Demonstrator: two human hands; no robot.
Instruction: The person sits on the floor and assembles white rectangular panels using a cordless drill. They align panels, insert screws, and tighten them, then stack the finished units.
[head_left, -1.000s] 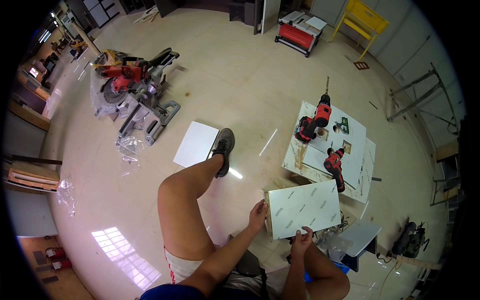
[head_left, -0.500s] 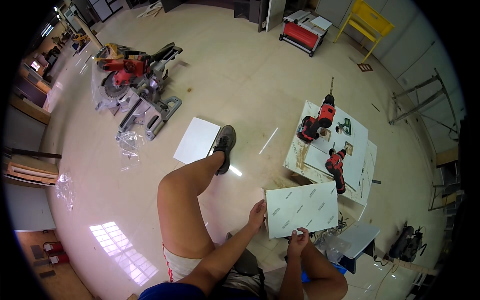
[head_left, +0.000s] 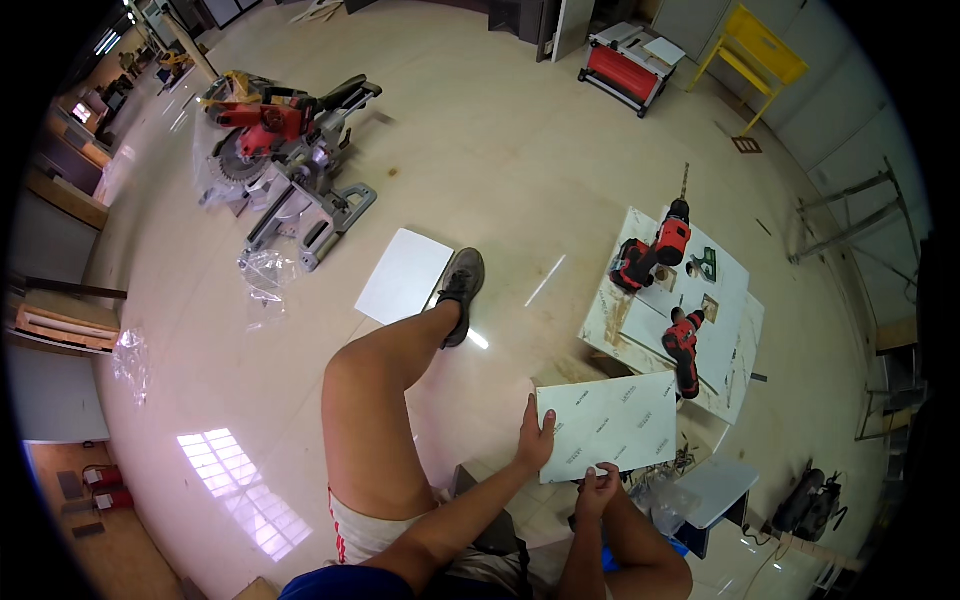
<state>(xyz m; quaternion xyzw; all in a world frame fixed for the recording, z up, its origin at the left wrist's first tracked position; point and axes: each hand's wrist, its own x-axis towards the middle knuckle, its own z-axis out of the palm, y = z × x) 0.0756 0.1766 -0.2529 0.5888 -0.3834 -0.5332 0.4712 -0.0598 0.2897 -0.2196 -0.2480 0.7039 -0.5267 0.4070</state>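
A white rectangular board (head_left: 612,425) with rows of dark print on its face lies over my right thigh. My left hand (head_left: 537,435) grips the board's left edge, its thumb on the top face and the other fingers along the side. At the near edge, my right hand (head_left: 598,490) is closed on the board, fingertips on the rim. Just beyond the board, a white marbled worktop (head_left: 612,325) carries a red and black drill (head_left: 668,240) with a long bit and a smaller red drill (head_left: 684,350). A green and black tool (head_left: 706,264) lies beside them.
Left of my shoe is a white panel (head_left: 405,275) on the floor. A red mitre saw (head_left: 270,135) stands at far left. A red table saw (head_left: 625,75) and a yellow stand (head_left: 755,55) are at the back right. Plastic bags (head_left: 668,500) sit by my right knee.
My left hand has shifted its hold on the board's left edge, with the thumb now over the face. My right hand stays at the near edge. The view has shifted slightly.
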